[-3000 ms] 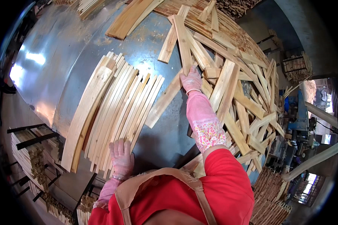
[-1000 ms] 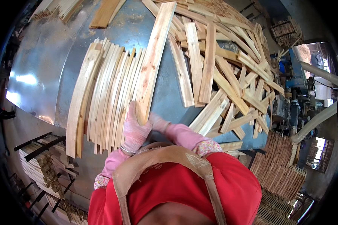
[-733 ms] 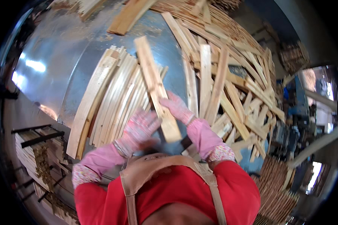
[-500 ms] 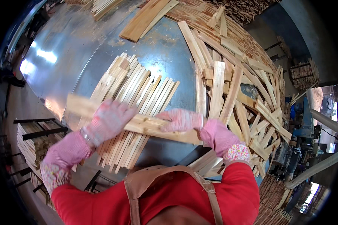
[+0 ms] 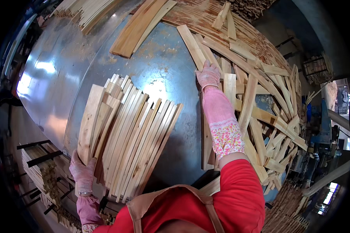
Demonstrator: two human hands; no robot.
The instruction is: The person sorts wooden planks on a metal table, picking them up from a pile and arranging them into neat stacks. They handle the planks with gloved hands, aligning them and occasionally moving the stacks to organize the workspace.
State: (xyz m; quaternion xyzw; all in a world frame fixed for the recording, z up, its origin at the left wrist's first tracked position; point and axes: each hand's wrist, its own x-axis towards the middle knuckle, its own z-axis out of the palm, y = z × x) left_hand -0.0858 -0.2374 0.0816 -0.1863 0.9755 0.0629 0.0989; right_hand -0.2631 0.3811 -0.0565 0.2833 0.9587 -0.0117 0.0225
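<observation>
Both hands wear pink-and-white knit gloves. My left hand [image 5: 82, 173] is closed round the near end of a pale wooden board [image 5: 90, 120], which lies at the left side of a row of slats. These narrow wooden slats [image 5: 134, 139] stand side by side on the metal table. My right arm reaches forward to the heap at the right. There my right hand [image 5: 209, 77] grips a wooden board [image 5: 191, 46] by its near part, fingers bent over it; the undersides of the fingers are hidden.
A loose heap of wooden boards [image 5: 249, 97] covers the right of the metal table [image 5: 101, 70]. Two wider planks [image 5: 138, 29] lie at the far side, with stacked strips [image 5: 93, 15] to their left. Racked timber [image 5: 39, 167] stands at the lower left.
The board that both hands held across the slats now lies lengthwise at the row's left, in my left hand. My right hand has moved away from it, forward to the heap.
</observation>
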